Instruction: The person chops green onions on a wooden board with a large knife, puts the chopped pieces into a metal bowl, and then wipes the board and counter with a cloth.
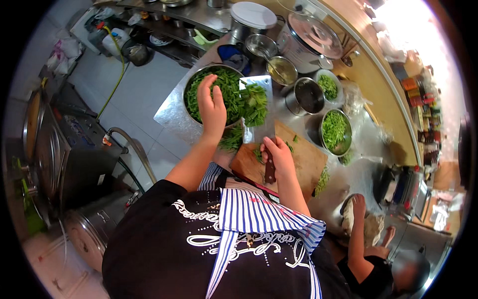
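Observation:
My right hand (278,155) grips the brown riveted handle of a cleaver (258,132), whose wide steel blade carries a pile of chopped green leaves (254,104). The blade lies flat beside the rim of a large steel bowl (185,101) filled with cut greens. Over this bowl is my left hand (212,106), palm turned towards the blade, fingers raised and partly spread, holding nothing that shows. Below the cleaver is a wooden cutting board (302,149) with scraps of green on it. More greens (232,139) lie between bowl and board.
Right of the board stand a steel bowl of chopped light greens (335,131), a smaller bowl of greens (328,86) and a dark-filled steel pot (309,95). Behind are a bowl with a ladle (282,70) and lidded pots (254,15). A co-worker's arm (356,239) reaches dough-like pieces at lower right.

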